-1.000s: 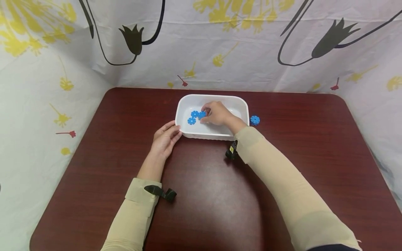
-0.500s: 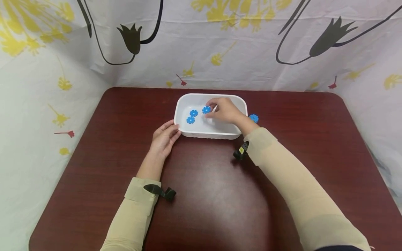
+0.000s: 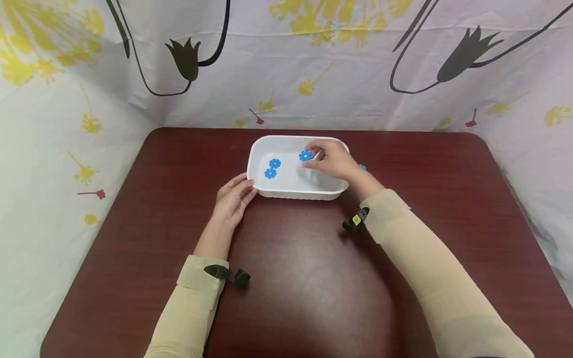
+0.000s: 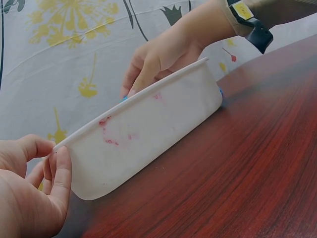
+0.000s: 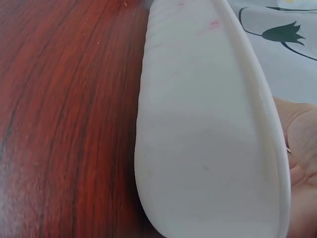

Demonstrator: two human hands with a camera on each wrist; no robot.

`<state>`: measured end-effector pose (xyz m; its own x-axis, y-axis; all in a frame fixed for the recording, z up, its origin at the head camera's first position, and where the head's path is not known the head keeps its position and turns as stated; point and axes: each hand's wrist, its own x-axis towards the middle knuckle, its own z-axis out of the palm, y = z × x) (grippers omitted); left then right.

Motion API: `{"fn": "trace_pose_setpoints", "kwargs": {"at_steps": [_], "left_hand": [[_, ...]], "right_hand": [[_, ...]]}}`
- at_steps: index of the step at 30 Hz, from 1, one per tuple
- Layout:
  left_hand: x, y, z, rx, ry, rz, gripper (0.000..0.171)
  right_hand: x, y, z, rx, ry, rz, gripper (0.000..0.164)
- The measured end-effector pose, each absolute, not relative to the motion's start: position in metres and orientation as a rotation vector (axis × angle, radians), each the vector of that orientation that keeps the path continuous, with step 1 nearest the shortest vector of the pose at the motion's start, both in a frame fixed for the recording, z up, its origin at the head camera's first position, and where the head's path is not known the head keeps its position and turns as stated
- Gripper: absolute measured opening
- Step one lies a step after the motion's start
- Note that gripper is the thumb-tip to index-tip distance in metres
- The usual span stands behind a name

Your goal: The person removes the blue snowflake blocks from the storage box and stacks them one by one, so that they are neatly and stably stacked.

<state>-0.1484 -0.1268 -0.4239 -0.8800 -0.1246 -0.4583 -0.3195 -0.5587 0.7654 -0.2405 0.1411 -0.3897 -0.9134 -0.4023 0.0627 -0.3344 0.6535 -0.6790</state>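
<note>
A white plastic basin (image 3: 300,194) stands near the table's far edge. My left hand (image 3: 232,201) pinches its near left corner, thumb and fingers at the rim, as the left wrist view of that hand (image 4: 42,183) also shows. Over the basin's right half, my right hand (image 3: 333,158) holds a blue notched snowflake disc (image 3: 306,155) between thumb and fingers. Two more blue discs lie on the basin's floor at the left, one at the back (image 3: 275,163) and one nearer (image 3: 270,173), edges close together. In the right wrist view the basin wall (image 5: 198,114) hides most of that hand.
Outside the basin's right end a blue disc (image 3: 363,167) shows on the table, mostly hidden behind the right wrist. The dark red wooden table (image 3: 286,278) has a patterned white cloth (image 3: 286,64) hanging behind it.
My right hand has picked the blue disc up from beside the other two and carried it rightward across the basin. The left hand keeps its hold on the corner.
</note>
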Motion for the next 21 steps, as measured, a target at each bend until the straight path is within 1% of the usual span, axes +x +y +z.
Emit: {"fn": "trace_pose_setpoints", "kwargs": {"at_steps": [6, 12, 21], "left_hand": [[-0.148, -0.127, -0.424, -0.721, 1.407, 2.576, 0.030], [-0.149, -0.127, -0.425, -0.721, 1.395, 2.579, 0.027], [-0.149, -0.127, -0.425, -0.718, 1.377, 2.595, 0.025]], "right_hand": [[-0.238, 0.150, -0.389, -0.614, 2.772, -1.157, 0.039], [-0.236, 0.157, -0.387, -0.632, 2.780, -1.180, 0.038], [-0.229, 0.167, -0.380, -0.560, 2.740, -1.330, 0.039]]}}
